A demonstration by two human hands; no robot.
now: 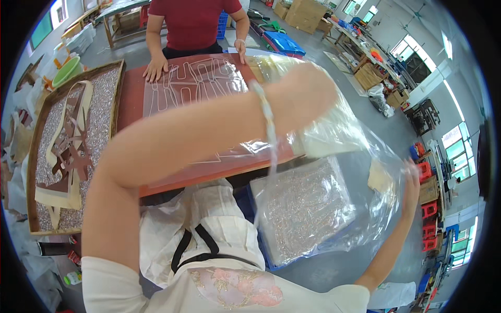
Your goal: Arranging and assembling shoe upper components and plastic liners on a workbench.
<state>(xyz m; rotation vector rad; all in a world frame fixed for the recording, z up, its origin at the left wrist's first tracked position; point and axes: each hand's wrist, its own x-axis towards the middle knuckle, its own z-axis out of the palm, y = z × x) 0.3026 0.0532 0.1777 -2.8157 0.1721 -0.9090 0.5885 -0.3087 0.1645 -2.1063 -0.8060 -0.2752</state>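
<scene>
My left arm reaches across the view, and my left hand [308, 96] is over the clear plastic sheet [334, 130] at the table's right end. Motion smears its fingers, so its grip cannot be made out. Far to the right, my right hand [411, 182] is closed on the edge of the same sheet, which hangs stretched and wrinkled between table and hand. Below it lies a stack of glittery sheets [308, 208] under clear film. A transparent sheet with white loop outlines [182, 86] lies on the red-brown table [133, 104], partly hidden by my left arm.
Across the table stands a person in a red shirt [195, 23], hands at its far edge. A wood-framed glittery tray [44, 151] with brown and cream cutouts [73, 151] is at left. Beyond are a green basin [68, 71], cardboard boxes [305, 15] and red stools [429, 229].
</scene>
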